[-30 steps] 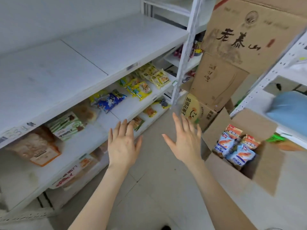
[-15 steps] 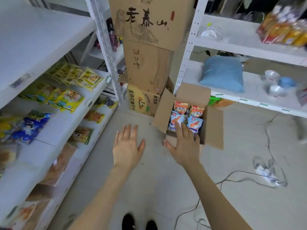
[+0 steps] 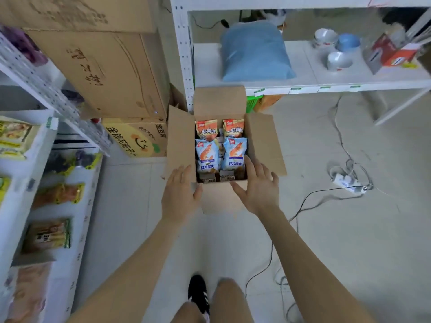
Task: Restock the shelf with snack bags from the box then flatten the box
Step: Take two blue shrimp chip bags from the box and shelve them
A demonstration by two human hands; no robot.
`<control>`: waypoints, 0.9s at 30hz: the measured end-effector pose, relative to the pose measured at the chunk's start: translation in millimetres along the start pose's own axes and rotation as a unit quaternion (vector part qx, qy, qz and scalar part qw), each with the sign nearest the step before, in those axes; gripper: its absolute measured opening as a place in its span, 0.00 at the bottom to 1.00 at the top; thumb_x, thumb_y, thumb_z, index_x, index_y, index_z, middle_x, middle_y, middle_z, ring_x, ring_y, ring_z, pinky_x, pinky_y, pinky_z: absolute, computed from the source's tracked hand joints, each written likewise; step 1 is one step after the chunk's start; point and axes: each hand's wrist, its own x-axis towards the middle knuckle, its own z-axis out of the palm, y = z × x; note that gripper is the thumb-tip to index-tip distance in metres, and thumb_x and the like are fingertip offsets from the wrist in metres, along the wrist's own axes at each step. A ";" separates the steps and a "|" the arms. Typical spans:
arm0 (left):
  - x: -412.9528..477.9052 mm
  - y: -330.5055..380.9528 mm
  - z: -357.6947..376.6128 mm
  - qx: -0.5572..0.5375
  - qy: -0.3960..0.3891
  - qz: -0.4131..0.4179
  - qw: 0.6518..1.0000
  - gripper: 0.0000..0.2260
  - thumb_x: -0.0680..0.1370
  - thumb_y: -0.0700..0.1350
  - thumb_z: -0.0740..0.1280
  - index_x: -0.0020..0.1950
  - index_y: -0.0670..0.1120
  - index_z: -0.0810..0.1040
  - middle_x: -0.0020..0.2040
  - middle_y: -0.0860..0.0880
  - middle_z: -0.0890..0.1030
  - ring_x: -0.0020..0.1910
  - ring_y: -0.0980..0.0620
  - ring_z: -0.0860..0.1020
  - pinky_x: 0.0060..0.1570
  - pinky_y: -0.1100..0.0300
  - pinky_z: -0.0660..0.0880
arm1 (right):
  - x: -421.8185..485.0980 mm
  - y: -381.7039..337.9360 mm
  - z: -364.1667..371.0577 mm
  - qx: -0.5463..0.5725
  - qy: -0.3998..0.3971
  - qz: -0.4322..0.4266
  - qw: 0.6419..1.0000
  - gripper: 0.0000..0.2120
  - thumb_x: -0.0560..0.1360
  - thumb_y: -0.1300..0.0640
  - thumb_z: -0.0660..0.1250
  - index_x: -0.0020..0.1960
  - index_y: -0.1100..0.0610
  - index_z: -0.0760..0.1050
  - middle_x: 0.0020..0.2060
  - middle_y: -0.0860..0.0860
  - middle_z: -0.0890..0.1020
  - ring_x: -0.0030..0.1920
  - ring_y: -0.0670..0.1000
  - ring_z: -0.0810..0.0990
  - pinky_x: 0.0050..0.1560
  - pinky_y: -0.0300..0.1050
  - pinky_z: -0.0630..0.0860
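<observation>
The white metal shelf (image 3: 50, 271) runs down the left edge of the frame, already carrying scattered packets with gaps left to fill. At centre sits the open brown cardboard box (image 3: 219, 199), its flaps folded outward so the contents are reachable from above. Inside stand two orange snack bags (image 3: 206, 129) behind two pale blue shrimp-chip bags (image 3: 207, 155). The left hand (image 3: 179, 194) and right hand (image 3: 258, 186), both spread and empty, flank the box's near corners, probably to grip it or reach in.

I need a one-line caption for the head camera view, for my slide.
Both empty hands, left hand and right hand, reach toward an open cardboard box of snack bags on the floor.
</observation>
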 end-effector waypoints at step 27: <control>279.6 -112.5 360.4 -0.061 -0.078 -0.149 0.984 0.40 0.73 0.59 0.69 0.77 0.45 0.54 0.70 0.41 0.65 0.67 0.41 0.66 0.61 0.46 0.72 | 277.9 148.3 344.3 0.149 -0.121 0.121 0.974 0.41 0.75 0.38 0.64 0.79 0.55 0.51 0.77 0.56 0.60 0.75 0.59 0.62 0.70 0.58 0.66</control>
